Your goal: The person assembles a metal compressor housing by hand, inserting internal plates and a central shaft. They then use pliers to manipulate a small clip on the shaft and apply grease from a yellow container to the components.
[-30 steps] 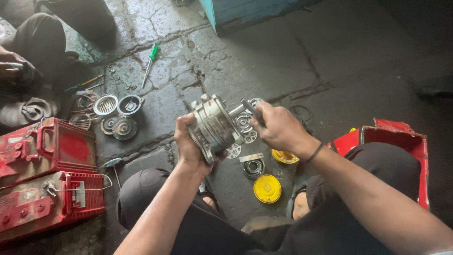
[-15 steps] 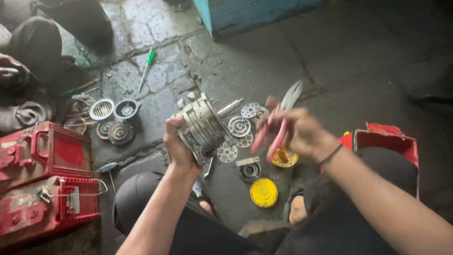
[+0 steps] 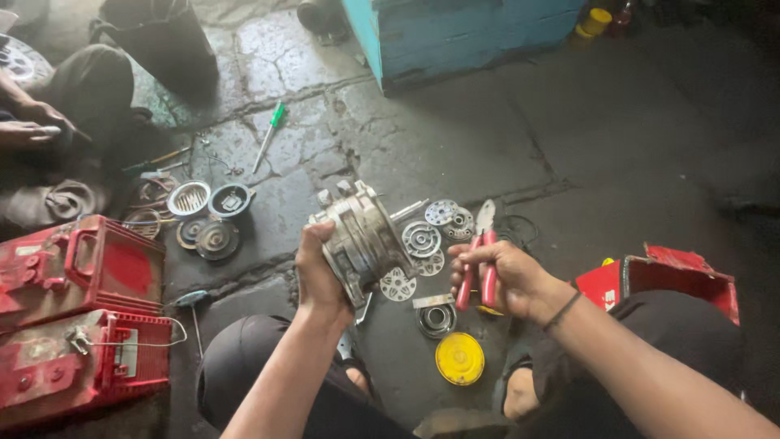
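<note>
Left hand [image 3: 318, 272] is clamped around the metal housing [image 3: 361, 240], held up off the floor [image 3: 504, 138] and tilted, ribbed side toward me. Right hand [image 3: 508, 276] is closed on the red-handled pliers [image 3: 479, 256], jaws pointing up and away, just beside the housing but not touching it.

Below and between the hands I see loose metal discs [image 3: 422, 238] spread on the floor, a ring part [image 3: 436, 317] and a yellow round cap [image 3: 460, 358] near my knee. More round parts [image 3: 203, 215] sit further left, well apart, with a green-handled screwdriver [image 3: 270, 134] beyond them.

Packages: two red boxy cases [image 3: 77, 325] stacked at the far left, the lower one with a pale rectangular label on its face and a wire latch; print too small to read. A red carton [image 3: 666, 272] with a white patch lies at right, partly behind my leg. A blue box [image 3: 463, 32] stands at the top, with a small yellow container [image 3: 595, 20] by its right end.

Another person's hand [image 3: 28, 130] rests on a knee at the top left, away from mine.
</note>
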